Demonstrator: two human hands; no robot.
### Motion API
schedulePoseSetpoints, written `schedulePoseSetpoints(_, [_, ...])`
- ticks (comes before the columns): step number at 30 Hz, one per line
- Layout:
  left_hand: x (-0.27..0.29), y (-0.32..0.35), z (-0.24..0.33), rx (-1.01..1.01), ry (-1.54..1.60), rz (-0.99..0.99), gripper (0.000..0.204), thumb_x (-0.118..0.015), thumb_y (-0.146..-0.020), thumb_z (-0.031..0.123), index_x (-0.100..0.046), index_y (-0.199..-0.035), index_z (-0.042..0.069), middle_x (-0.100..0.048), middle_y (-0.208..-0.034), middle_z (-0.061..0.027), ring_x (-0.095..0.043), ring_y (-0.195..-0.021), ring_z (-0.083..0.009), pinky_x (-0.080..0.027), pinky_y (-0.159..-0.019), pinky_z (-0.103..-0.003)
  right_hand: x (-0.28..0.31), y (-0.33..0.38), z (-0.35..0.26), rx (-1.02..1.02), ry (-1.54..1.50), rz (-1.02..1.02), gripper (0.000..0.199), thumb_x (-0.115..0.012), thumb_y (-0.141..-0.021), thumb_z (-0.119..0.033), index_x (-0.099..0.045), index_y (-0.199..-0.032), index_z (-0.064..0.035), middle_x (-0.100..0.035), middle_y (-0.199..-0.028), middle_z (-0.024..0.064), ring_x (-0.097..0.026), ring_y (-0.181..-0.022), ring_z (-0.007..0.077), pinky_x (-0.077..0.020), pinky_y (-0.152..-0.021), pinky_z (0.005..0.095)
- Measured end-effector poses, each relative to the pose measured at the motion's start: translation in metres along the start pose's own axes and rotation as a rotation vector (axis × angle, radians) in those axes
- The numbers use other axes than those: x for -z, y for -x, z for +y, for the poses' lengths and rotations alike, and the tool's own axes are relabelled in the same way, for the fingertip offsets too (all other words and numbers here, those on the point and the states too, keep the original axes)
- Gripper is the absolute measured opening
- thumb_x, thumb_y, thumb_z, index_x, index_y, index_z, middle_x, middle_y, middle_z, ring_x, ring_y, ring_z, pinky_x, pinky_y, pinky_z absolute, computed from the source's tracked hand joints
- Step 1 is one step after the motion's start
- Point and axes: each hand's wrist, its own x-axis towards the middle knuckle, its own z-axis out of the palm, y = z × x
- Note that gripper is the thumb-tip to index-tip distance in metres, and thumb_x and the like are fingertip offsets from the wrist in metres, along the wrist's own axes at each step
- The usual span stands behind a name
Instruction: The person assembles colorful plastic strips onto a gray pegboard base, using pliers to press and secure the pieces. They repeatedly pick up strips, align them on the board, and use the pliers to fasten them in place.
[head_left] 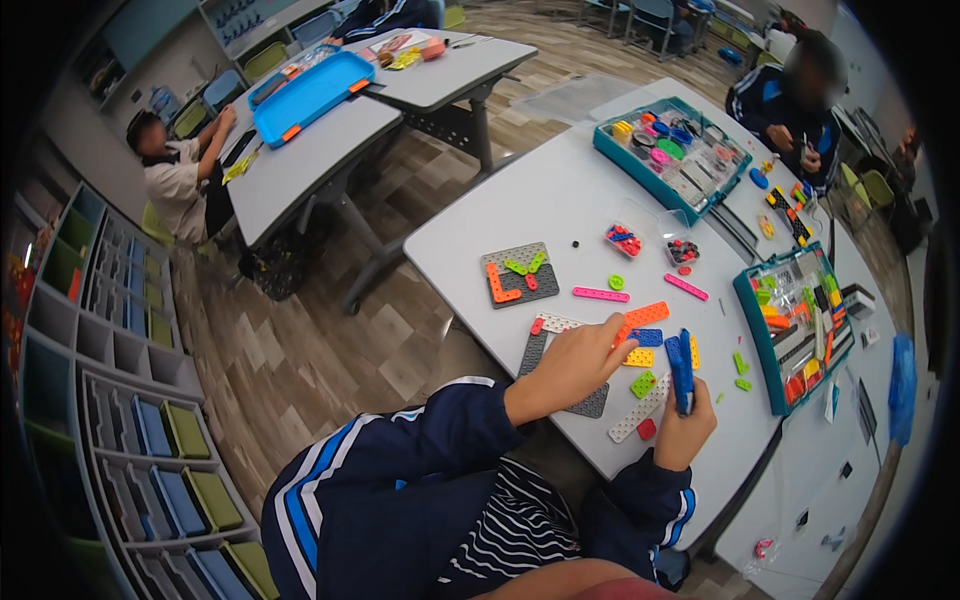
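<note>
My left hand (pixel 572 365) reaches over dark grey perforated plates (pixel 590 402), with thumb and forefinger closed about the near end of an orange perforated strip (pixel 648 314). In my right hand (pixel 685 428) a long blue tool-like piece (pixel 682 372) stands upright; its exact kind is unclear. Between the hands lie a blue plate (pixel 646 338), a yellow plate (pixel 640 357), a small green plate (pixel 643 384) and a white perforated strip (pixel 640 410). A red piece (pixel 647 429) lies near the table edge. Beyond my left hand, a grey plate (pixel 535 283) carries orange, green and red strips.
Two teal-rimmed part boxes (pixel 672 200) (pixel 757 330) stand at the far side and right. Small clear tubs (pixel 622 240) hold red and blue bits. Pink strips (pixel 600 295) lie ahead. Another person (pixel 800 110) sits across; a second table with a blue tray (pixel 315 95) is at left.
</note>
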Motion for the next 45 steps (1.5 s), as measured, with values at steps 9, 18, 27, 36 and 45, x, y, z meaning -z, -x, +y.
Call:
schedulePoseSetpoints(9, [-0.048, -0.005, -0.002, -0.176, 0.092, -0.027, 0.042, -0.072, -0.088, 0.012, -0.053, -0.124, 0.0, -0.063, -0.111, -0.022, -0.067, -0.097, -0.0408, -0.054, -0.081, -0.049, 0.0, 0.0, 0.023, 0.006, 0.123, -0.013, 0.018, -0.075, -0.091, -0.011, -0.068, -0.099, 0.004, -0.066, -0.077, 0.0152, -0.06, -0.068, 0.024, -0.0501, -0.07, 0.0361])
schedulePoseSetpoints(18, [-0.059, -0.005, -0.006, -0.275, 0.114, -0.068, 0.041, -0.063, -0.089, 0.006, -0.051, -0.127, -0.004, -0.053, -0.11, -0.0238, -0.063, -0.093, -0.0409, -0.052, -0.08, -0.048, -0.001, 0.0, 0.036, -0.109, 0.018, -0.083, 0.031, -0.072, -0.098, -0.022, -0.067, -0.114, 0.0044, -0.07, -0.087, 0.0124, -0.064, -0.073, 0.017, -0.0533, -0.066, 0.0314])
schedulePoseSetpoints(27, [0.075, 0.038, -0.032, -0.164, 0.225, 0.11, 0.054, -0.085, -0.082, 0.023, -0.067, -0.131, 0.007, -0.072, -0.117, -0.0109, -0.069, -0.103, -0.0201, -0.056, -0.085, -0.034, 0.007, 0.002, 0.026, -0.134, 0.024, -0.002, 0.032, -0.073, -0.097, -0.019, -0.066, -0.119, 0.0027, -0.073, -0.09, 0.011, -0.07, -0.079, 0.0143, -0.0523, -0.074, 0.0259])
schedulePoseSetpoints(36, [0.098, 0.091, -0.061, -0.233, -0.131, -0.039, 0.041, -0.086, -0.074, 0.024, -0.071, -0.11, 0.01, -0.067, -0.104, -0.0039, -0.066, -0.099, -0.0256, -0.054, -0.083, -0.037, 0.014, 0.003, -0.015, -0.096, -0.066, -0.087, 0.023, -0.072, -0.098, -0.014, -0.071, -0.11, 0.0061, -0.073, -0.093, 0.011, -0.069, -0.087, 0.0158, -0.0524, -0.082, 0.0271])
schedulePoseSetpoints(45, [0.048, 0.08, -0.077, -0.235, -0.081, 0.099, 0.024, -0.085, -0.076, 0.017, -0.075, -0.097, 0.01, -0.065, -0.089, -0.0021, -0.065, -0.083, -0.0214, -0.053, -0.071, -0.034, 0.011, 0.022, -0.075, 0.029, 0.145, -0.724, 0.017, -0.082, -0.085, -0.012, -0.073, -0.09, 0.002, -0.063, -0.065, 0.0096, -0.058, -0.058, 0.0132, -0.0464, -0.059, 0.028])
